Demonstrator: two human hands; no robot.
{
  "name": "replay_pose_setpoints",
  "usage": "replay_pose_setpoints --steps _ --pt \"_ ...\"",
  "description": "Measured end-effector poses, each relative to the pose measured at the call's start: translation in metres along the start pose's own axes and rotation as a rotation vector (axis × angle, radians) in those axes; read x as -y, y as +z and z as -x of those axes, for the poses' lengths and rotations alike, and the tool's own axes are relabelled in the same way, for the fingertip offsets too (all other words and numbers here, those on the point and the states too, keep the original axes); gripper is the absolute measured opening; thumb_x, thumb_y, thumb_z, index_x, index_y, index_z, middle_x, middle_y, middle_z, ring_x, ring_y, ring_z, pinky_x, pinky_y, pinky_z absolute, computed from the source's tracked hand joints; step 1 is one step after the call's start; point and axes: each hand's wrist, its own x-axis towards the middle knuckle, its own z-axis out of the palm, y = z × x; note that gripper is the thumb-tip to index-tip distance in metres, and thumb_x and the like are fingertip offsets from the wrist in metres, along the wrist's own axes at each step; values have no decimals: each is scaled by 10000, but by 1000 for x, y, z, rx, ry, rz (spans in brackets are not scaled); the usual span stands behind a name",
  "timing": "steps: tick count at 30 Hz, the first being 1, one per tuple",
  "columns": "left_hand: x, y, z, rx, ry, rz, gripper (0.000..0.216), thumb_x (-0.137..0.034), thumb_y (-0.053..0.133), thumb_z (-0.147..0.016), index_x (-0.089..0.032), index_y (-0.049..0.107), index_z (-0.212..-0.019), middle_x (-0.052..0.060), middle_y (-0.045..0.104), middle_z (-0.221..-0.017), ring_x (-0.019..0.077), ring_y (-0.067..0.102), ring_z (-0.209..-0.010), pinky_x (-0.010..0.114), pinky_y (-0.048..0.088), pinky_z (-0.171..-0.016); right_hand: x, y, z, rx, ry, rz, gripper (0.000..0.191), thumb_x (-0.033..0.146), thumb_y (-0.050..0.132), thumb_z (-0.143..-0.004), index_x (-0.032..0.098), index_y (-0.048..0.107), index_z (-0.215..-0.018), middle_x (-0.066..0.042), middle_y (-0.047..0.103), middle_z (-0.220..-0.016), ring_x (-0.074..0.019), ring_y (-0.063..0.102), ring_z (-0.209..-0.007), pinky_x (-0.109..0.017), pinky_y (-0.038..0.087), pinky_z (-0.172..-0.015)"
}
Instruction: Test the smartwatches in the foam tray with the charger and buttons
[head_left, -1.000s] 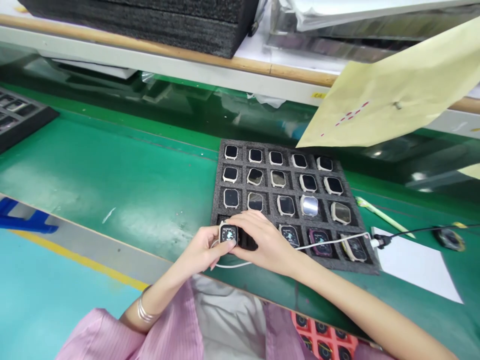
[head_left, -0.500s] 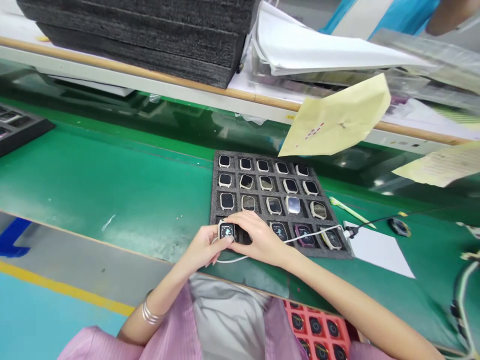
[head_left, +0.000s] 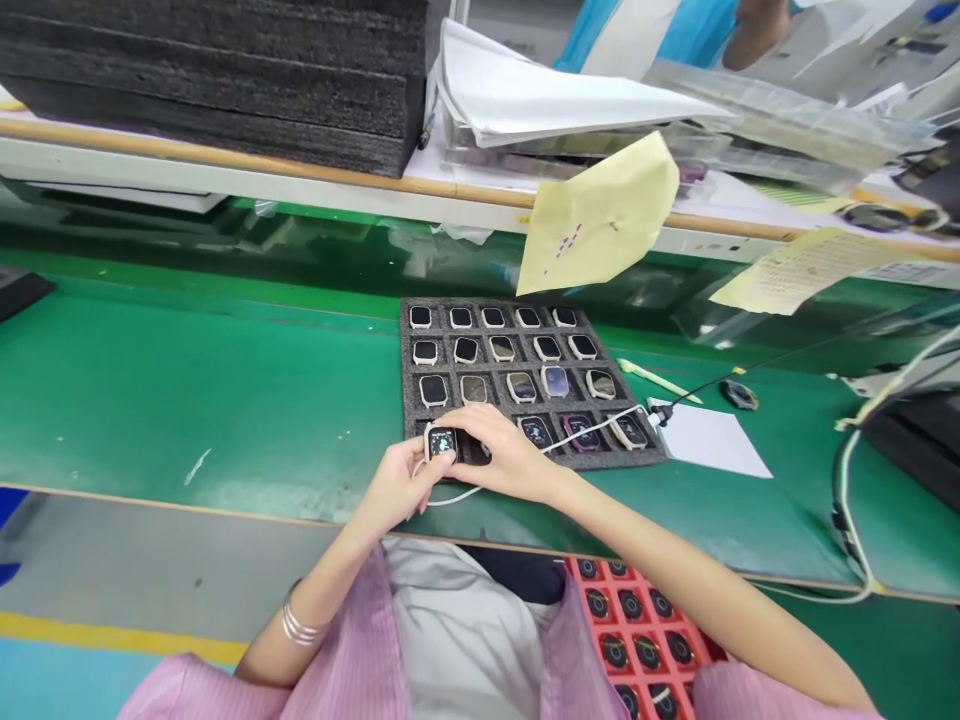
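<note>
Between both hands, over the near left corner of a grey foam tray, is a smartwatch with a pale case and a lit screen. My left hand grips it from the left, thumb at the lower part of the screen. Fingers of my right hand curl over its top and right side. A white charging cable runs from under the hands across the tray to a black connector. Several other watches lie in the tray's cells; those in the front row, such as the purple-cased watch, also have lit screens.
A green pen, a white paper and a round dark watch lie right of the tray. Below the bench edge stands a red tray of round items. Yellow notes hang from the shelf, which holds black foam.
The camera view has shifted, so the bench and shelf appear farther left and more of the red tray shows. Both hands keep hold of the watch in nearly the same pose.
</note>
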Motion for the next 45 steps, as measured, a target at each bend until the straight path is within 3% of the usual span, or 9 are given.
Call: replay_pose_setpoints --steps 7,11,13,17,24,29,32,37,45 --pt "17 23 25 -357 92 171 398 -455 658 -820 -189 539 -1091 -49 571 -731 11 316 -364 159 232 -333 -14 1 -3 -36 34 22 428 221 742 -802 169 582 -1195 -125 665 -1144 -271 622 -1083 -439 510 -931" --pt "6 31 35 -374 175 360 297 -354 615 -883 -243 533 -1146 -33 591 -837 18 373 -407 156 263 -352 13 6 8 -10 -26 32 406 73 527 -887 119 536 -1290 -190 525 -1388 -284 462 -1312 -475 407 -1073" --pt "-7 36 31 -369 274 396 300 -310 618 -886 -264 526 -1168 -35 589 -849 28 414 -440 158 318 -386 31 0 19 -42 8 -30 356 132 476 -945 132 526 -1298 -163 634 -1233 -260 572 -1177 -439 470 -1006" --pt "-20 53 14 -182 391 235 314 -288 628 -879 -253 534 -1176 15 632 -950 94 562 -647 216 488 -626 45 -34 48 264 89 -269 232 293 476 -1010 175 667 -951 -2 667 -707 -137 615 -584 -240 514 -570" --pt "19 55 -3 -174 565 -513 139 -203 576 -898 -203 593 -1036 58 637 -891 157 566 -720 287 476 -679 -13 -140 122 -276 407 189 233 369 507 -988 292 690 -867 -37 748 -813 -219 707 -695 -302 542 -587" --pt "30 41 -8 101 813 -858 114 -115 540 -889 -182 622 -932 85 661 -792 194 592 -728 321 471 -682 -66 -178 178 -462 636 562 216 383 478 -979 400 659 -862 -27 690 -678 -258 639 -541 -354 423 -436" --pt "24 39 -18 177 805 -936 104 -120 536 -889 -177 620 -869 82 650 -735 193 570 -683 318 449 -640 -94 -176 190 -386 601 730 200 395 476 -968 386 646 -863 -37 590 -570 -296 581 -471 -381 374 -420" --pt "2 32 -29 97 649 -883 83 -188 534 -914 -177 601 -866 67 645 -777 172 577 -699 298 475 -669 -93 -148 143 -369 415 680 219 364 417 -997 299 583 -1125 -138 645 -1012 -382 614 -986 -511 465 -820" --pt "-19 7 -27 -374 354 -1239 154 -249 512 -948 -174 540 -1079 80 632 -937 251 584 -879 372 491 -765 -47 -62 33 191 -48 389 175 144 511 -958 116 644 -1069 -132 671 -1030 -288 593 -929 -461 526 -811"
